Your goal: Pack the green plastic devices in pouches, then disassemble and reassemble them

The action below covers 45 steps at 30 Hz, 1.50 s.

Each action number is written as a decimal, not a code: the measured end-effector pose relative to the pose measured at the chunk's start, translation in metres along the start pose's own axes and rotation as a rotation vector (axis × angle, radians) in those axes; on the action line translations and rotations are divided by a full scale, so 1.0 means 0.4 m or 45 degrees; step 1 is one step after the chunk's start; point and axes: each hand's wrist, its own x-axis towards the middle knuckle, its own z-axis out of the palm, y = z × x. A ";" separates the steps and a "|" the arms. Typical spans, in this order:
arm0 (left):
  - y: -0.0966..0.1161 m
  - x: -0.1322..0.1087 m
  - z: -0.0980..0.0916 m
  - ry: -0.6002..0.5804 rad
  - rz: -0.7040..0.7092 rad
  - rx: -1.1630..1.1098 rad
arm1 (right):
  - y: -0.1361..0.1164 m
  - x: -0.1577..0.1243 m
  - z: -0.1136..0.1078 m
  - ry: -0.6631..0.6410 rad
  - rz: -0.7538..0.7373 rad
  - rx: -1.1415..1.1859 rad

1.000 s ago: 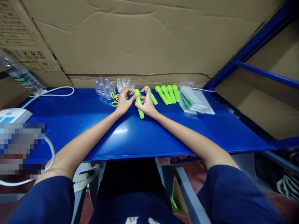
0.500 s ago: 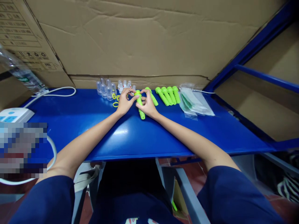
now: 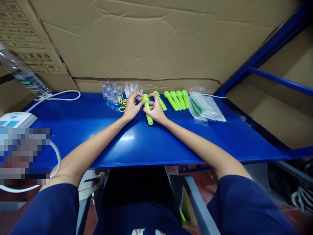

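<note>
fingers of the left hand [image 3: 131, 107], in the head view, were drawn into a narrow pinch on the collared head end of a lime-green torch-shaped tube [image 3: 149, 118]. the right hand [image 3: 156, 111] was curled closely on the same tube, its thumb against the shaft. the tube slanted between the two hands, over the middle of the blue table [image 3: 146, 143], its slimmer end pointing back toward the person; whether that end touched the tabletop could not be told.

a loose green tube [image 3: 162, 103] lay just beyond the right hand, partly hidden by it. farther right, four matching tubes [image 3: 178, 101] lay side by side in a slanted row, and next to them were clear plastic bags [image 3: 206, 107] with something green inside.

near the left hand lay yellow rings [image 3: 120, 101], some partly covered by the fingers. behind these stood clear domed caps [image 3: 114, 95] in a cluster, with white-based clear pieces [image 3: 127, 92] beside them. well to the left, a plastic bottle [image 3: 24, 73] leaned near a white power strip [image 3: 22, 120]. cardboard [image 3: 137, 42] formed the backdrop.
</note>
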 end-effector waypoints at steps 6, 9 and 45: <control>-0.004 0.003 -0.001 -0.017 0.034 0.016 | 0.003 0.000 -0.001 -0.008 0.000 -0.017; -0.011 0.005 -0.005 -0.054 0.042 0.015 | 0.005 0.000 -0.004 -0.028 0.000 -0.044; -0.017 -0.002 0.004 -0.087 -0.025 -0.006 | -0.009 -0.006 0.005 0.011 0.016 -0.069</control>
